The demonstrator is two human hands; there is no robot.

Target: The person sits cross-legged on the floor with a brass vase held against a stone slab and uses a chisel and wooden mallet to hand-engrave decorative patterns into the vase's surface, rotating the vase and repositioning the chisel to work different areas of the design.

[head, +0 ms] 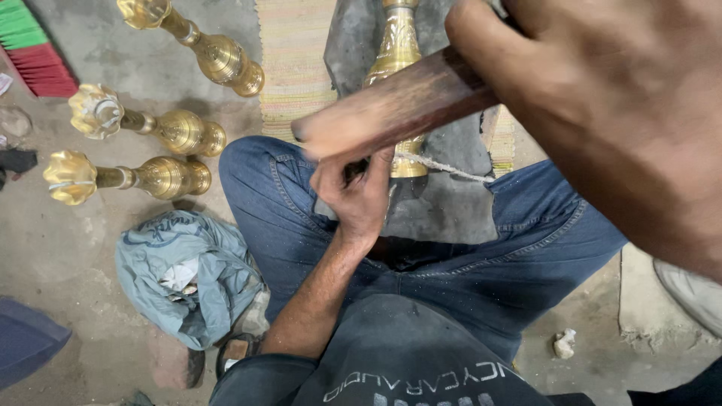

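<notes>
We see three brass stands (162, 177) lying on the concrete floor (68, 256) beside a crumpled blue cloth (188, 274). Our right hand (624, 113) grips a wooden block (391, 109), blocking the brass piece (396, 49) that our left hand's (357, 195) fingers pinch.

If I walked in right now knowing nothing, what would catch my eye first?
Probably the right hand, huge and blurred at upper right, raising a wooden mallet over an engraved brass piece lying between the knees. The left hand is closed on something small beside that piece. On the floor at left, three shiny brass stands lie in a row.
</notes>
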